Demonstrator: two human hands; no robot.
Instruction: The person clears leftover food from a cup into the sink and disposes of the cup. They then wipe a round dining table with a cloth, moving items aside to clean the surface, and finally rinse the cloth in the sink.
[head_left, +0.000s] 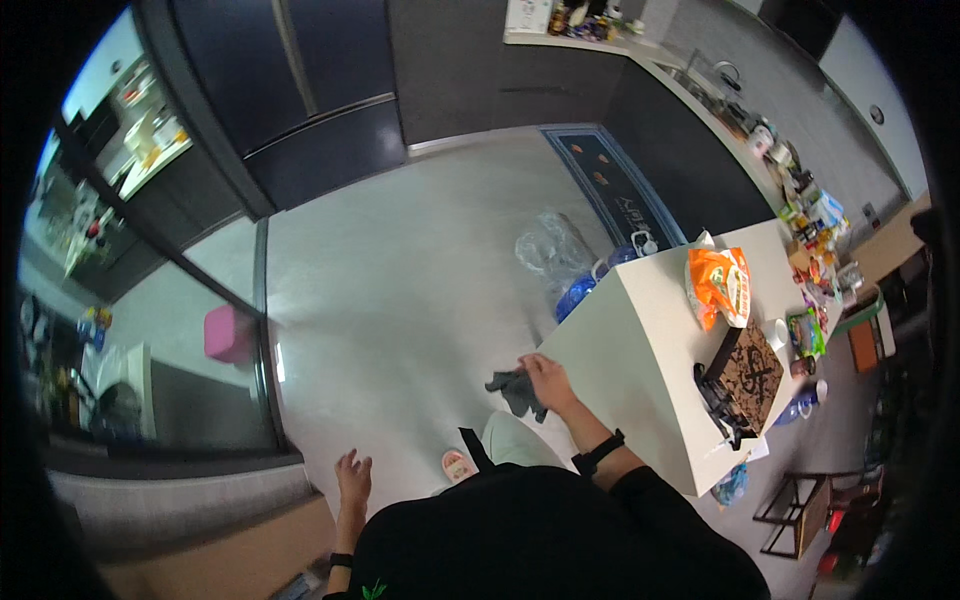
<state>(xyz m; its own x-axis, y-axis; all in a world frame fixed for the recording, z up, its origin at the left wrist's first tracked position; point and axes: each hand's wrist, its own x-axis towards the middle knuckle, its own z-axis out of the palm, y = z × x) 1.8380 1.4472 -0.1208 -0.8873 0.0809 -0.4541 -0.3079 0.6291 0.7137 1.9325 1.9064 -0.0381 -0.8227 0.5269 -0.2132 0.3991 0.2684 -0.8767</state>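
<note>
A dark grey cloth (517, 393) hangs from my right hand (548, 382), pinched in the fingers beside the white counter's end panel. My left hand (354, 477) is low on the left with its fingers apart and nothing in it. Beneath me show a pale trouser leg (517, 441) and a pink slipper (457, 466) on the grey floor. On the counter top (654, 300) to my right lie an orange and white plastic bag (718, 288) and a brown patterned box (752, 375) with a black ribbon or strap.
Blue water jugs (576, 298) and clear plastic wrap (553, 244) stand on the floor by the counter. A blue-bordered mat (611, 184) lies along the dark cabinets. Left is a glass partition with a dark frame (261, 277); a pink bin (227, 334) shows through it. A wooden stool (804, 514) stands right.
</note>
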